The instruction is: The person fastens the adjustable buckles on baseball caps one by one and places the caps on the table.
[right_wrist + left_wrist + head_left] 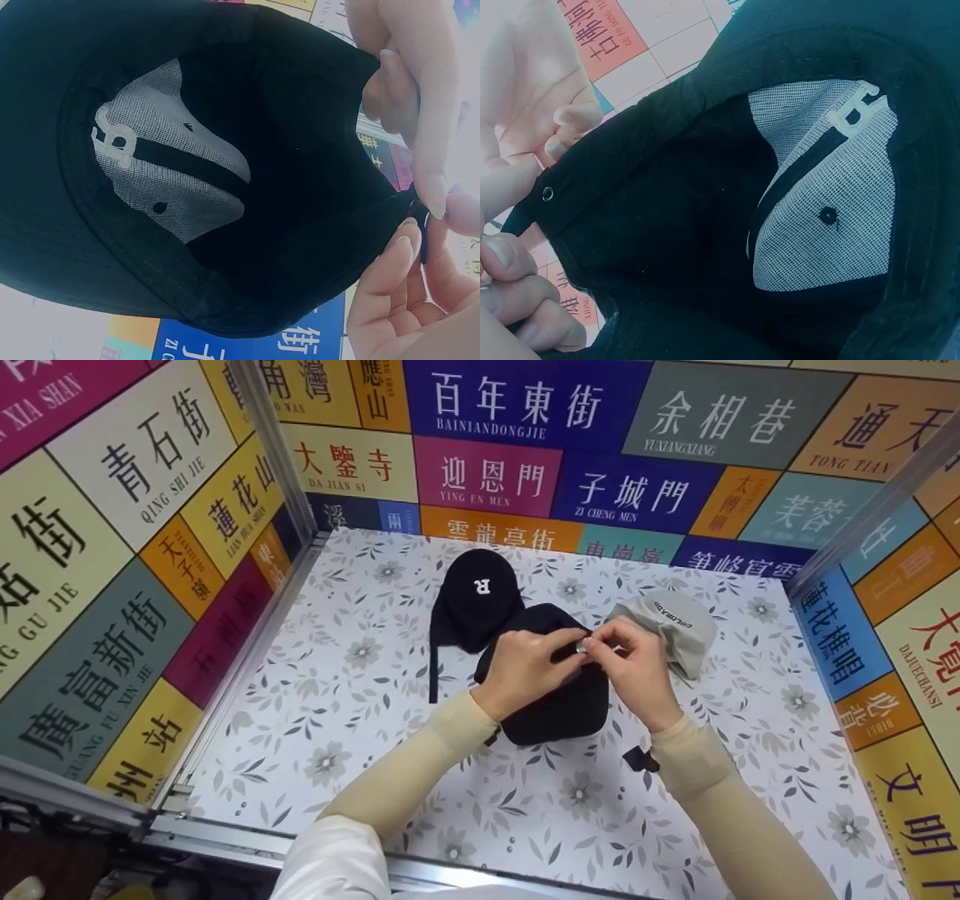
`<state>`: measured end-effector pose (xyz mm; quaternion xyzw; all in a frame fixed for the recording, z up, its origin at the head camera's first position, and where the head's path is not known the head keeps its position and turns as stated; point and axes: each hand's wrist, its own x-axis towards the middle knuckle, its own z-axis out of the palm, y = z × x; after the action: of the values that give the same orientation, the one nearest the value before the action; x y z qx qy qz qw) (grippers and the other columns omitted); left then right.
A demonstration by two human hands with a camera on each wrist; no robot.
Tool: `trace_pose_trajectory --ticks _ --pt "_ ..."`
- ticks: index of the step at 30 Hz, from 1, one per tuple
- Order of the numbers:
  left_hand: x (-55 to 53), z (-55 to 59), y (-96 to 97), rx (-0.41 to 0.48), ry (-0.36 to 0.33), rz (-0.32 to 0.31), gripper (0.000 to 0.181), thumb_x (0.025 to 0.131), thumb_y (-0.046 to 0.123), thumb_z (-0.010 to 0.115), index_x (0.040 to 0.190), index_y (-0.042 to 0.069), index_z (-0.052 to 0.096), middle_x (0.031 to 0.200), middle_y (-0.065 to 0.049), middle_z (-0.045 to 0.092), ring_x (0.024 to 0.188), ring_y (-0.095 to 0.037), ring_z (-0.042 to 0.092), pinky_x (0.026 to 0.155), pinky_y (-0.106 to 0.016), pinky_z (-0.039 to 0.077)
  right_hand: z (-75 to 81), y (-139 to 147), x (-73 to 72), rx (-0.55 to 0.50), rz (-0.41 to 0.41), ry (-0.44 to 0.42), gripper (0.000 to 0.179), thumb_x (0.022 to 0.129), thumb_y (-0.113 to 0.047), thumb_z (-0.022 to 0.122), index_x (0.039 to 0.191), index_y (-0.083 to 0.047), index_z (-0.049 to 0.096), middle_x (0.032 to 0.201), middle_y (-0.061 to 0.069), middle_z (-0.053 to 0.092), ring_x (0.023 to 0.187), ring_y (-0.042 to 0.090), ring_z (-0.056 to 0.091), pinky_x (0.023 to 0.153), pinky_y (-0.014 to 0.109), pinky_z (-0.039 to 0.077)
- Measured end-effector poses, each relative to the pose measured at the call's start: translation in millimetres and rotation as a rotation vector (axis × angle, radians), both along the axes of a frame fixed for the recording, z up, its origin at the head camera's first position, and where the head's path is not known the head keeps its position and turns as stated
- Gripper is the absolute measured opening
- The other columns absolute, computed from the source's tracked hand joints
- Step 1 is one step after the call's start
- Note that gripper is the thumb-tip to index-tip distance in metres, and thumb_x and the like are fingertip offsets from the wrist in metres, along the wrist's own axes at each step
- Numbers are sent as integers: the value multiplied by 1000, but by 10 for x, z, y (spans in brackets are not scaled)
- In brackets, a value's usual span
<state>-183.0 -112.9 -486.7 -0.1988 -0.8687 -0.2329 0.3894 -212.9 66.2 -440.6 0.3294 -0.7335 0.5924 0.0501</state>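
Observation:
A black baseball cap (559, 709) is between my two hands above the table, its hollow inside facing both wrist cameras. White mesh lining (832, 217) and a dark seam tape show inside its crown. At the cap's back, my left hand (525, 667) pinches the edge beside the strap. The right hand (637, 667) meets it there, thumb and forefinger pinching the thin black strap (424, 236). A small shiny piece (581, 646) shows between the fingertips in the head view. One metal-ringed eyelet (548, 194) sits near the strap end.
Behind the hands lies another black cap (480, 592) with a white letter, its strap trailing toward me. A beige cap (679, 622) with dark lettering rests at the right. Printed panels (487, 472) wall the flower-patterned table (315, 720) at the back and sides.

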Motion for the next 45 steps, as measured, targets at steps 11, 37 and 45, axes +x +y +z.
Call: trace_pose_trajectory --ticks 11,37,45 --pt "0 23 -2 -7 -1 -24 30 94 41 70 109 16 75 68 3 68 48 -13 54 52 -32 49 14 0 -18 27 -8 -3 10 90 6 68 80 7 65 80 17 62 67 18 59 53 21 47" --pt "5 -2 -3 6 -54 -17 26 95 40 70 108 18 75 82 6 73 58 -11 61 57 -29 51 -47 30 -43 14 5 -29 8 91 1 70 84 6 69 81 18 64 66 16 59 57 23 50" --pt "8 -11 21 32 -73 -10 18 92 28 73 104 14 75 95 4 73 76 -10 67 68 -26 54 -78 15 -30 -3 25 -60 11 93 -1 69 88 9 70 82 21 66 67 28 62 58 24 51"
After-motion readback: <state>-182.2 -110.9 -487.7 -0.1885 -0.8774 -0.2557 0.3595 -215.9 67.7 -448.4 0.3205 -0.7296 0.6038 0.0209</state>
